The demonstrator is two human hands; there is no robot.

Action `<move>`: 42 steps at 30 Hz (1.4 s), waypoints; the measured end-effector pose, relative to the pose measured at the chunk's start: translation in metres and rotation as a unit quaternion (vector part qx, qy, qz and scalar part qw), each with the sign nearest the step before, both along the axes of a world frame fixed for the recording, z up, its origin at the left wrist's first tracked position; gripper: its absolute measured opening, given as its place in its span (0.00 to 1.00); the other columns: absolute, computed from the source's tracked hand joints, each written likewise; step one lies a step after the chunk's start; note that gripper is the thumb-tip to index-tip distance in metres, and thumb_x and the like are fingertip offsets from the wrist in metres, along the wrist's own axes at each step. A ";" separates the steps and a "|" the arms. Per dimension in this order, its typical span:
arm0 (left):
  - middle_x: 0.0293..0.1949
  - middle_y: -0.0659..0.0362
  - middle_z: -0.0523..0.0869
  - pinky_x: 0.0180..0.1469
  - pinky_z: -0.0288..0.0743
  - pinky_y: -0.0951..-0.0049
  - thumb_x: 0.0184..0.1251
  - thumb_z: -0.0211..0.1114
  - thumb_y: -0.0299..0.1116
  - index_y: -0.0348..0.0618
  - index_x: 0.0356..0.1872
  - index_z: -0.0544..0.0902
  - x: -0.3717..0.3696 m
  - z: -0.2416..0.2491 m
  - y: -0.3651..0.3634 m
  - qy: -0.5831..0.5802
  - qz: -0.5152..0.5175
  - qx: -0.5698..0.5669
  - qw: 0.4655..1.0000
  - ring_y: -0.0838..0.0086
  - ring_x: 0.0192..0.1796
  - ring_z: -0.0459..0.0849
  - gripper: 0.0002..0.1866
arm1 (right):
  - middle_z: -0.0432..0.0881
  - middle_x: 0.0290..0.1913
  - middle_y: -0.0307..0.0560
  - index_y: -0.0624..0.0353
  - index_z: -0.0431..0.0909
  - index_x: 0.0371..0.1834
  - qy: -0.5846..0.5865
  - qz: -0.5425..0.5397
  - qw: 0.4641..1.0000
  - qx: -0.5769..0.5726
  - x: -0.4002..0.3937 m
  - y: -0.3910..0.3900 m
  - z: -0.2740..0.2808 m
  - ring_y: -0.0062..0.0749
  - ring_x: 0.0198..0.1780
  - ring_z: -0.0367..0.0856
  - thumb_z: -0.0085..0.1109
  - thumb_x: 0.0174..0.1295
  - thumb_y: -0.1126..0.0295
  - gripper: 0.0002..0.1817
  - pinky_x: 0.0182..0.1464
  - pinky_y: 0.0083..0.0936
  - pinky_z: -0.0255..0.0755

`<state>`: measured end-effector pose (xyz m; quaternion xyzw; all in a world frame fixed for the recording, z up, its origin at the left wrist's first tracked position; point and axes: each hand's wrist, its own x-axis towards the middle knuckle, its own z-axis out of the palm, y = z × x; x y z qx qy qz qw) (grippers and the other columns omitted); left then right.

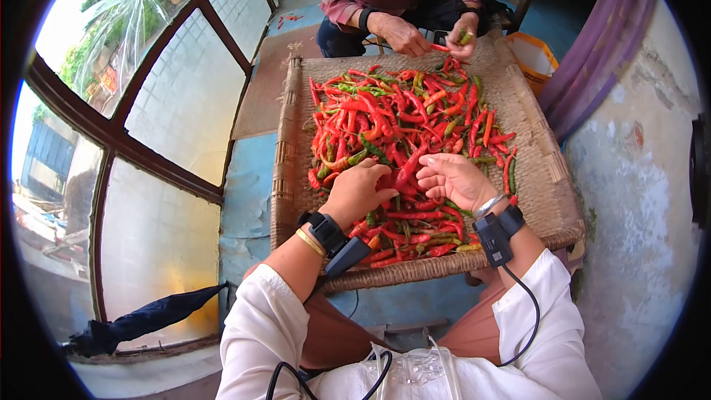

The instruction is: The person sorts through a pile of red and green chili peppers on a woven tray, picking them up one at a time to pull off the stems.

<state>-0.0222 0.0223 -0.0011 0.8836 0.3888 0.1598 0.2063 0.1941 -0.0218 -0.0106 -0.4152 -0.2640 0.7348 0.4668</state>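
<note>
A heap of mostly red chili peppers (385,115), with some green ones mixed in, covers a woven tray (537,170). Over the near part of the heap, my left hand (361,191) has its thumb spread away from the index finger; its other fingertips are hidden. My right hand (455,180) is turned partly palm up, fingers curled and pinched at the end of a red chili pepper (409,168). That pepper lies between my two hands. Smaller rows of red and yellowish peppers lie below my hands at the tray's near edge.
Across the tray, a co-worker's hands (426,35) hold peppers above the far edge. A bucket (532,59) stands at the far right, beside a purple curtain (603,52). Windows line the left, with a folded dark umbrella (148,320) below. A white wall (633,185) borders the right.
</note>
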 end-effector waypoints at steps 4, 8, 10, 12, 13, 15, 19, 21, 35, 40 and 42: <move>0.30 0.56 0.76 0.37 0.72 0.66 0.48 0.63 0.33 0.45 0.37 0.79 -0.001 -0.014 0.005 -0.022 -0.022 0.032 0.999 0.62 0.35 0.78 0.12 | 0.75 0.37 0.42 0.61 0.68 0.48 -0.056 0.054 0.997 -0.019 -0.007 -0.002 0.000 0.26 0.36 0.76 0.52 0.59 0.64 0.17 0.35 0.24 0.75; 0.30 0.57 0.77 0.36 0.73 0.67 0.46 0.63 0.32 0.44 0.32 0.80 0.001 -0.016 0.006 -0.055 -0.033 0.033 0.997 0.62 0.34 0.78 0.10 | 0.72 0.47 0.43 0.61 0.63 0.57 -0.139 0.131 0.982 -0.004 -0.016 -0.006 0.002 0.28 0.44 0.73 0.50 0.61 0.66 0.22 0.38 0.25 0.74; 0.30 0.57 0.78 0.36 0.73 0.67 0.47 0.63 0.31 0.43 0.31 0.80 0.002 -0.013 0.006 -0.058 -0.036 0.022 0.997 0.62 0.34 0.78 0.08 | 0.67 0.55 0.47 0.62 0.60 0.60 -0.172 0.171 0.970 -0.009 -0.019 -0.005 0.004 0.28 0.49 0.70 0.47 0.62 0.68 0.23 0.38 0.22 0.72; 0.29 0.57 0.79 0.36 0.73 0.67 0.47 0.62 0.31 0.42 0.29 0.80 0.003 -0.014 0.005 -0.061 -0.042 0.011 0.997 0.62 0.34 0.78 0.07 | 0.69 0.53 0.46 0.62 0.61 0.59 -0.163 0.171 0.972 -0.002 -0.018 -0.005 0.001 0.27 0.48 0.71 0.47 0.62 0.69 0.22 0.38 0.21 0.72; 0.29 0.56 0.79 0.35 0.73 0.69 0.47 0.62 0.30 0.41 0.28 0.80 0.003 -0.017 0.005 -0.071 -0.064 0.017 0.995 0.63 0.33 0.79 0.06 | 0.70 0.52 0.45 0.63 0.63 0.58 -0.155 0.171 0.973 0.004 -0.017 -0.004 -0.001 0.26 0.47 0.72 0.47 0.62 0.69 0.21 0.37 0.20 0.71; 0.28 0.56 0.80 0.35 0.73 0.70 0.47 0.62 0.29 0.41 0.26 0.80 0.003 -0.017 0.005 -0.080 -0.086 0.022 0.993 0.64 0.32 0.79 0.04 | 0.71 0.50 0.43 0.63 0.64 0.56 -0.146 0.168 0.974 0.037 -0.016 -0.003 -0.004 0.24 0.46 0.72 0.47 0.61 0.69 0.20 0.37 0.19 0.71; 0.27 0.57 0.80 0.29 0.72 0.77 0.51 0.62 0.24 0.39 0.39 0.76 0.007 -0.026 0.004 -0.127 -0.003 -0.111 0.986 0.74 0.26 0.79 0.12 | 0.75 0.40 0.35 0.62 0.71 0.50 -0.164 0.145 0.968 0.120 -0.016 -0.002 -0.008 0.13 0.39 0.70 0.49 0.60 0.69 0.16 0.36 0.13 0.67; 0.26 0.58 0.79 0.27 0.72 0.79 0.52 0.62 0.23 0.38 0.46 0.72 0.008 -0.026 -0.001 -0.188 0.016 -0.143 0.972 0.77 0.25 0.78 0.18 | 0.74 0.40 0.34 0.62 0.71 0.49 -0.134 0.107 0.976 0.132 -0.019 -0.005 -0.008 0.12 0.38 0.69 0.50 0.60 0.69 0.15 0.38 0.13 0.67; 0.23 0.67 0.77 0.24 0.69 0.88 0.59 0.60 0.27 0.41 0.41 0.74 0.010 -0.004 -0.007 -0.364 0.102 -0.336 0.863 0.88 0.23 0.73 0.10 | 0.74 0.29 0.35 0.61 0.70 0.47 -0.234 0.102 0.960 0.113 -0.031 -0.012 0.018 0.14 0.25 0.71 0.52 0.57 0.75 0.14 0.26 0.12 0.68; 0.24 0.66 0.78 0.26 0.70 0.87 0.61 0.57 0.27 0.39 0.36 0.76 0.006 0.002 -0.004 -0.416 0.136 -0.340 0.832 0.87 0.25 0.74 0.04 | 0.75 0.26 0.35 0.63 0.74 0.41 -0.166 0.056 0.982 0.076 -0.009 -0.003 0.015 0.12 0.22 0.70 0.53 0.58 0.73 0.09 0.20 0.09 0.66; 0.25 0.66 0.78 0.26 0.70 0.87 0.61 0.57 0.26 0.39 0.35 0.77 0.002 -0.002 -0.002 -0.430 0.127 -0.319 0.835 0.87 0.25 0.74 0.04 | 0.76 0.27 0.37 0.64 0.74 0.41 -0.136 0.034 0.987 0.074 0.002 0.001 0.010 0.13 0.22 0.71 0.53 0.57 0.74 0.10 0.19 0.10 0.66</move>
